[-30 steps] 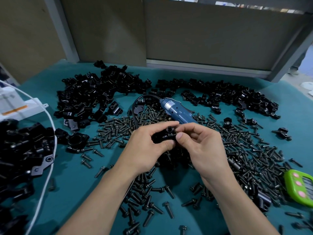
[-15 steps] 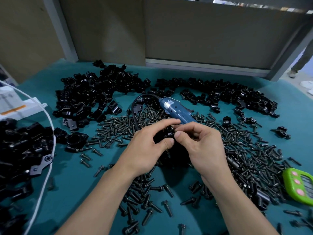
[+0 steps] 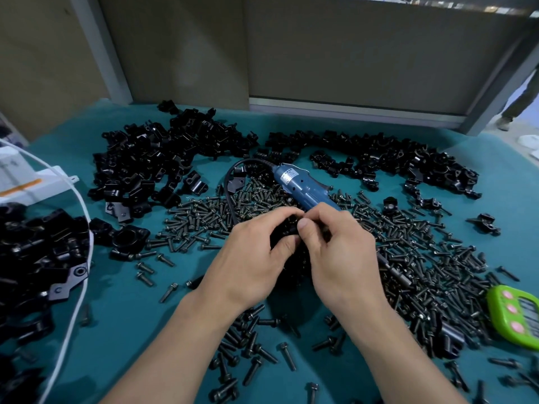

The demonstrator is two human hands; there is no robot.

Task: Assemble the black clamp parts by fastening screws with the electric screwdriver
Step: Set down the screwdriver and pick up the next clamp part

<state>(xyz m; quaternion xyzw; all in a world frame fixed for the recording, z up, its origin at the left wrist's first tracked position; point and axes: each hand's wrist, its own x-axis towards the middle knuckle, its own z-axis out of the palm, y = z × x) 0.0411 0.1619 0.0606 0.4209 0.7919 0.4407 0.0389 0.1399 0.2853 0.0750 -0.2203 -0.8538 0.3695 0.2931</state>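
My left hand (image 3: 250, 258) and my right hand (image 3: 338, 252) meet at the middle of the table, both closed around a black clamp part (image 3: 287, 228) that shows only between the fingers. My right thumb and forefinger pinch at its top; whether a screw is under them is hidden. The blue electric screwdriver (image 3: 303, 189) lies on the table just behind my hands, its black cord curling left. Black screws (image 3: 204, 220) are scattered thickly around and in front of my hands.
Heaps of black clamp parts lie at the back left (image 3: 163, 161), back right (image 3: 393, 158) and near left (image 3: 38, 258). A white cable (image 3: 84, 272) curves down the left. A green timer (image 3: 516, 316) sits at the right edge. Grey panels wall the back.
My hands have closed in tighter over the clamp part, so it is now mostly hidden; earlier its top hole showed between my fingers. The screwdriver has stayed put.
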